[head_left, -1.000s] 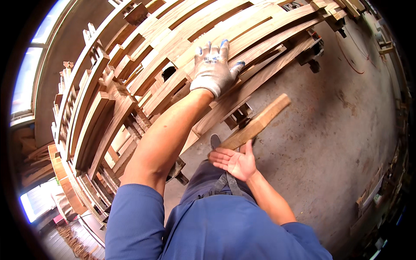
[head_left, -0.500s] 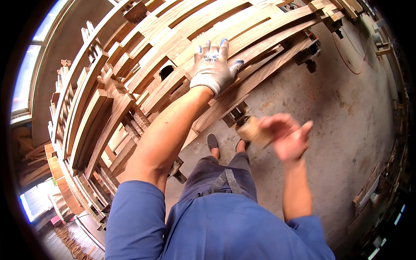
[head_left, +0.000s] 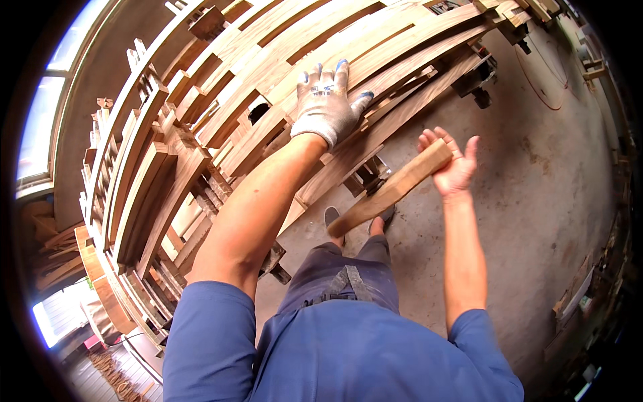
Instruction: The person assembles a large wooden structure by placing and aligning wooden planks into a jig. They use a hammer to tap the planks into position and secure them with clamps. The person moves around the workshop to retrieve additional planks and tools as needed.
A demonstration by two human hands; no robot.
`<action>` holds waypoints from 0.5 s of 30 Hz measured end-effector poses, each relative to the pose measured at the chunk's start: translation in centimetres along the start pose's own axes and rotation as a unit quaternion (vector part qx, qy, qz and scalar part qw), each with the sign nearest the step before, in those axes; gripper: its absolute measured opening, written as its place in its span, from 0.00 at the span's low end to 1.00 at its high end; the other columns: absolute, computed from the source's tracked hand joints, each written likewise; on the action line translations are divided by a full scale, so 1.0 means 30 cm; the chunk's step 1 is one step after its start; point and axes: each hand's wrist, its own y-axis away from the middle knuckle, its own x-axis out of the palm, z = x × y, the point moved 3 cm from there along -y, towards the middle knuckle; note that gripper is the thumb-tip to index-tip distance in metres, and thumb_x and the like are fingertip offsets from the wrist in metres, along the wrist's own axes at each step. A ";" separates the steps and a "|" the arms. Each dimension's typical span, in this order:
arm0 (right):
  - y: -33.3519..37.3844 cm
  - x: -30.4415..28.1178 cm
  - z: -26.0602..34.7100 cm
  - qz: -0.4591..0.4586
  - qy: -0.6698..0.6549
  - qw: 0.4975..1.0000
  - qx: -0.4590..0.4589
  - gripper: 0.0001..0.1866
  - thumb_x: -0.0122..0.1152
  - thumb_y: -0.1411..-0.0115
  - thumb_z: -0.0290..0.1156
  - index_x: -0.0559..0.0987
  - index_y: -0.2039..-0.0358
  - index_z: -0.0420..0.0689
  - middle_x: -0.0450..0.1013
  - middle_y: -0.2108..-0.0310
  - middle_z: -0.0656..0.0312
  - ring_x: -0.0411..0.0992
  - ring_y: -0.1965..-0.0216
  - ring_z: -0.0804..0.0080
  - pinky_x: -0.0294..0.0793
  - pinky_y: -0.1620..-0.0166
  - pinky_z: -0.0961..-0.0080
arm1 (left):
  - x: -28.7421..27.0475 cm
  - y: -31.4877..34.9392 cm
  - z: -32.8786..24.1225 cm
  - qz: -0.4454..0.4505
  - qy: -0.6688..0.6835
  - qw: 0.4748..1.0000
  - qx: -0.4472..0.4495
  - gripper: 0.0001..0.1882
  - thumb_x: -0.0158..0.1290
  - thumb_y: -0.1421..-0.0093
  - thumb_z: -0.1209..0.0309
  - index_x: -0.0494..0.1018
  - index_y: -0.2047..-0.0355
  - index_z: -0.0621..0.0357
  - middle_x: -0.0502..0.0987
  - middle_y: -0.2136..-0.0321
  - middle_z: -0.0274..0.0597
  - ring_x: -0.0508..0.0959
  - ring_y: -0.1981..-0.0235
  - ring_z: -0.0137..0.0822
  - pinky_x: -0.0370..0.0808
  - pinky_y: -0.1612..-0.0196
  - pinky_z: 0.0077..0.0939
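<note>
My left hand [head_left: 325, 100], in a pale knit glove with blue fingertips, lies flat with fingers spread on a stack of curved wooden pieces [head_left: 395, 50]. To the right, my bare right hand [head_left: 452, 164] is palm up, its thumb well apart and its fingers stretched out. Across those fingers is the thick end of a wooden stick [head_left: 392, 191], its thinner end slanting down to the left above my shoes. No finger closes around the stick; whether it rests on the hand or is in the air, I cannot tell.
More curved wooden pieces [head_left: 140, 194] stand stacked at the left beside a window [head_left: 40, 134]. Dark metal clamp parts [head_left: 365, 177] stick out below the near edge of the stack. Concrete floor [head_left: 522, 201] extends to the right, with a thin cable [head_left: 536, 94] at the far right.
The stick has swung from a blurred, foreshortened view to its full length, slanting down leftward. My right hand has moved slightly up and turned its palm up. My left hand has stayed nearly still.
</note>
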 end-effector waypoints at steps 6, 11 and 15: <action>0.507 0.217 -0.297 0.331 -0.056 0.924 0.185 0.63 0.33 0.36 0.86 0.78 0.37 0.32 0.78 0.41 0.37 0.73 0.33 0.43 0.67 0.27 0.48 | 0.019 0.005 0.011 -0.013 0.003 1.000 0.007 0.47 0.44 0.26 0.36 0.56 0.21 0.60 0.66 0.27 0.61 0.55 0.21 0.57 0.41 0.21 0.57; 0.442 -0.057 -0.721 0.019 -0.203 0.912 0.356 0.67 0.38 0.41 0.89 0.72 0.35 0.28 0.73 0.36 0.36 0.71 0.33 0.38 0.70 0.32 0.40 | 0.020 0.013 0.020 -0.019 0.007 1.000 0.006 0.47 0.44 0.26 0.36 0.56 0.21 0.60 0.65 0.27 0.62 0.55 0.21 0.58 0.40 0.21 0.57; 0.092 -0.237 -0.577 -0.149 0.007 0.974 0.171 0.66 0.42 0.41 0.89 0.64 0.26 0.37 0.68 0.29 0.43 0.68 0.31 0.43 0.66 0.28 0.47 | 0.023 0.011 0.018 -0.019 0.001 1.000 0.010 0.48 0.43 0.26 0.36 0.55 0.21 0.61 0.65 0.27 0.62 0.55 0.21 0.58 0.40 0.21 0.57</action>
